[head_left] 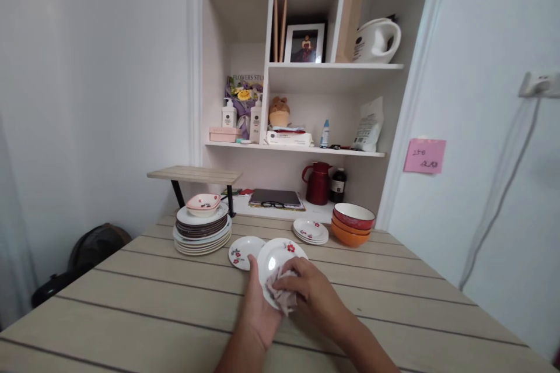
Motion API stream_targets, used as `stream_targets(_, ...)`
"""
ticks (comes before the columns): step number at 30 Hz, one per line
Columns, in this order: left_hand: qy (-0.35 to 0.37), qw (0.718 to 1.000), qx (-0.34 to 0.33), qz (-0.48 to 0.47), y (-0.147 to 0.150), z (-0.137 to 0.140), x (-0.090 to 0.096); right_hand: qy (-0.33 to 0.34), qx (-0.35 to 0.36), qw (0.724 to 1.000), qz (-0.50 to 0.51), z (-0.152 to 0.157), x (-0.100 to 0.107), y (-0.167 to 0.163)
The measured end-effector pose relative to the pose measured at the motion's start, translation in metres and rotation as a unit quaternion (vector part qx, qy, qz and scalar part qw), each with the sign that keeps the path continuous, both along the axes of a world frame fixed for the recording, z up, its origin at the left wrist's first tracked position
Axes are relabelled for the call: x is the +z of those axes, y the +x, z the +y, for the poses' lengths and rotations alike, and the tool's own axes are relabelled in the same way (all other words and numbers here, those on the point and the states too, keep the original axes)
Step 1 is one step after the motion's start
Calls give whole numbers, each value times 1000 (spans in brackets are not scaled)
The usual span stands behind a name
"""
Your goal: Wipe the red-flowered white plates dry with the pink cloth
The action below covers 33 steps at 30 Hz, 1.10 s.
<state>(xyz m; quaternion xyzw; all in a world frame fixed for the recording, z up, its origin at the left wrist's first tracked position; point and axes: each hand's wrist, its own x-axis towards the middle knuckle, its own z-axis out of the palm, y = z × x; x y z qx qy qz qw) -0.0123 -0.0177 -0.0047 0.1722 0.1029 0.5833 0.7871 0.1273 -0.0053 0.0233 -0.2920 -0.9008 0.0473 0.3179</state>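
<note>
A small white plate with red flowers (pixel 272 255) is tilted up above the table, held at its left and lower rim by my left hand (pixel 258 309). My left thumb lies along the plate's edge, and the other fingers are hidden beneath it. My right hand (pixel 312 291) grips a crumpled pale cloth (pixel 284 297) and presses it against the lower right of the plate's face. Just behind, a second flowered plate (pixel 245 252) lies on the table, partly covered by the held one. A short stack of similar small plates (pixel 310 232) sits farther back to the right.
On the slatted table (pixel 175 303), a tall stack of plates (pixel 202 236) carries a square bowl (pixel 203 204) at left. Stacked orange and red bowls (pixel 352 224) stand at right. Behind are a small raised stand (pixel 195 175), a closed laptop (pixel 277 198) and a red jug (pixel 318 183).
</note>
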Motion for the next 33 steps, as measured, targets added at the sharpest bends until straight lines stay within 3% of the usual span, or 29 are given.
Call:
stream_targets(7,-32,998,-56,27,20,-6,0,61,-150,986,28,19,-6,11)
stream_targets(10,-48,998,-43,27,18,-5,1,68,-182,980,40,29,-7,24)
stream_targets(15,-43,997,57,-8,1,2,3,51,-140,988,47,29,-9,27)
stream_targets(20,-55,990,126,-19,-8,2,5,41,-64,997,15,5,-10,0)
stream_targets(24,-81,994,73,9,3,-5,4,56,-47,997,-1,-7,-11,-17)
stream_targets(29,-43,999,-16,0,21,-8,1,78,-127,989,19,7,-8,-4)
stream_targets(33,-30,999,-2,-25,15,0,-3,69,-184,980,30,20,-8,14)
